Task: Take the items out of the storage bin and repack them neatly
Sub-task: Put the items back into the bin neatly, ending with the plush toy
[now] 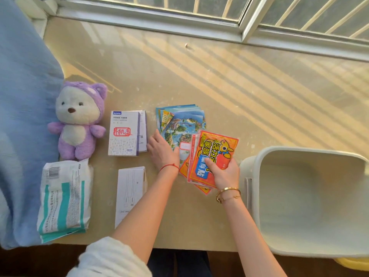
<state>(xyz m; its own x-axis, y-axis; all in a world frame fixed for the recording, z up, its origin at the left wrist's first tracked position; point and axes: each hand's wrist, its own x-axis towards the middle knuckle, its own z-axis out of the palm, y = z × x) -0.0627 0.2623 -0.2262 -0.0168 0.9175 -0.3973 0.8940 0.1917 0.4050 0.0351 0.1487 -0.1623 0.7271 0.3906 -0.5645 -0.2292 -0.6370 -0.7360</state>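
Note:
The white storage bin (pixel 311 156) stands at the table's right edge with nothing visible inside. My right hand (pixel 223 170) grips a stack of orange and red packets (pixel 213 152) just left of the bin. These packets overlap a pile of blue picture cards (pixel 181 122). My left hand (pixel 162 151) rests flat on the left edge of that pile, fingers straight. Further left lie a white and purple box (pixel 124 134), a white cable box (pixel 129 192), a white and teal soft pack (pixel 63 198) and a purple plush bear (pixel 77 120).
A blue blanket (pixel 22 116) covers the left side of the table. A window frame with bars (pixel 199 15) runs along the far edge. Bare beige tabletop (pixel 199 72) lies between the items and the window. Something yellow (pixel 353 263) shows under the bin.

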